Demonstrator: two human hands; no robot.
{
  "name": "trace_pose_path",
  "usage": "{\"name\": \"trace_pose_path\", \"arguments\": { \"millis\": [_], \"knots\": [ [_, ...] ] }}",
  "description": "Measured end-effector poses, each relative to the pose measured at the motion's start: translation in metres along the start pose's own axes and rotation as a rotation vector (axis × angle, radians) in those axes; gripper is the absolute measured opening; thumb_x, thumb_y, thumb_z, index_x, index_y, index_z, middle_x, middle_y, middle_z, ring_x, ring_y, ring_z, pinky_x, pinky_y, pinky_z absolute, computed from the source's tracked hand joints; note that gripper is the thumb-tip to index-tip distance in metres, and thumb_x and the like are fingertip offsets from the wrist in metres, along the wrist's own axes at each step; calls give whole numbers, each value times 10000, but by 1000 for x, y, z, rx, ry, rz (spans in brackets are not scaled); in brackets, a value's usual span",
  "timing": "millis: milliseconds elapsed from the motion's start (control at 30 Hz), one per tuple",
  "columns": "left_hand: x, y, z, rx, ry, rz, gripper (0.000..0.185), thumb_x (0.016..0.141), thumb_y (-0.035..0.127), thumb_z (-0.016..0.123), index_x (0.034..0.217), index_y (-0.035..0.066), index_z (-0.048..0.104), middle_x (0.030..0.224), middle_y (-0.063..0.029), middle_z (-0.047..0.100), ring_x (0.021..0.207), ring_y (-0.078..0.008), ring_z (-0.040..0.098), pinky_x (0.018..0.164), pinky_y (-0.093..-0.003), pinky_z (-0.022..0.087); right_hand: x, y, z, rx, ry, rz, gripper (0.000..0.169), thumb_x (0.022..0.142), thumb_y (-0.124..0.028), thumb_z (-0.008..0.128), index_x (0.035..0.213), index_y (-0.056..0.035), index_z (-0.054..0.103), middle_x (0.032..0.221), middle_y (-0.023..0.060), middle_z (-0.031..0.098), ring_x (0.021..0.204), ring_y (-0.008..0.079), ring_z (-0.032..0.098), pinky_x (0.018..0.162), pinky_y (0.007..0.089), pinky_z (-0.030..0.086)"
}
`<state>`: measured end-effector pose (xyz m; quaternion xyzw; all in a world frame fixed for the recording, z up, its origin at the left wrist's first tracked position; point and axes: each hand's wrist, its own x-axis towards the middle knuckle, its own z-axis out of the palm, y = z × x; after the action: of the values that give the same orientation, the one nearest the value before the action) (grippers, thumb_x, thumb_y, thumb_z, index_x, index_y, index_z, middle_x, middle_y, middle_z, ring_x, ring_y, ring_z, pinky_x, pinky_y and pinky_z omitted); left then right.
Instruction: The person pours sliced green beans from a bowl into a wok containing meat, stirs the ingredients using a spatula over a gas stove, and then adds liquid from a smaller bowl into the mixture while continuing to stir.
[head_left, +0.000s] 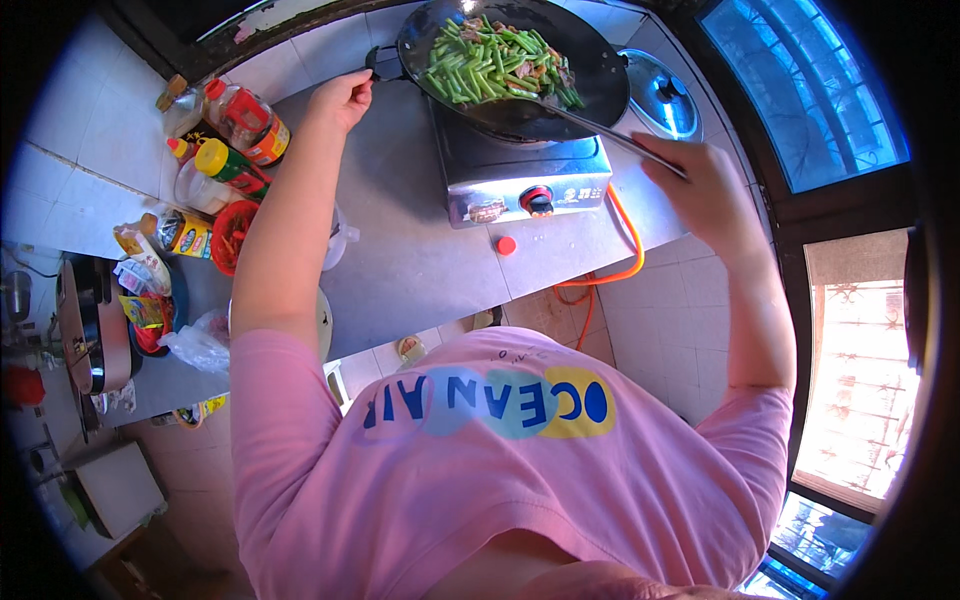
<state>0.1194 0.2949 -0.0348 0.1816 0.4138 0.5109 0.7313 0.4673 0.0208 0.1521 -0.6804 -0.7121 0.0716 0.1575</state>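
A dark wok (600, 94) sits on a single-burner gas stove (480, 196) at the top centre. Cut green stalks with pieces of meat (491, 64) fill its left and middle part. My left hand (343, 99) is closed at the wok's left loop handle (384, 64), gripping its dark edge. My right hand (694, 184) is shut on the metal handle of a long cooking utensil (607, 133). The utensil's head reaches into the food and is partly hidden by it.
Sauce bottles (247, 124) and a red container (229, 236) crowd the counter's left side. A glass lid (664, 94) rests right of the wok. A red cap (506, 245) lies before the stove, and an orange gas hose (630, 240) hangs over the counter edge.
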Motion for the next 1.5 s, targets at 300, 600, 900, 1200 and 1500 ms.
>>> {"name": "trace_pose_path", "arguments": {
  "millis": [300,600,900,1200,1500],
  "knots": [
    [4,-1,2,39,-30,-24,138,823,-38,663,800,-18,528,756,-96,545,578,-139,479,458,-228,358,31,22,10,-313,153,-69,274,882,-262,613,1149,-260,674,879,110,676,772,299,658,652,389,522],
    [8,-4,5,45,-60,-50,121,829,-30,660,811,-22,541,765,-99,549,591,-145,496,467,-229,364,42,59,34,-432,198,-112,261,887,-244,620,1140,-235,685,845,97,670,752,286,648,642,387,508],
    [1,5,-10,73,-74,-40,119,835,-12,661,817,-23,544,760,-96,546,596,-142,499,472,-221,377,37,54,-28,-602,113,-260,183,878,-167,630,1034,-126,716,865,44,686,743,218,660,642,302,532],
    [-2,0,-17,40,-93,-35,101,834,-8,661,831,-32,563,755,-105,559,625,-152,515,503,-235,398,168,31,-86,-462,-549,452,234,911,-167,558,786,2,660,591,46,562,364,76,399,318,227,308],
    [-3,-5,0,32,-75,-25,99,841,4,659,833,-27,566,762,-93,553,612,-148,500,508,-234,394,207,118,21,218,-641,335,261,907,-268,611,808,-42,696,614,31,588,462,86,514,400,258,421]
  ]
}}
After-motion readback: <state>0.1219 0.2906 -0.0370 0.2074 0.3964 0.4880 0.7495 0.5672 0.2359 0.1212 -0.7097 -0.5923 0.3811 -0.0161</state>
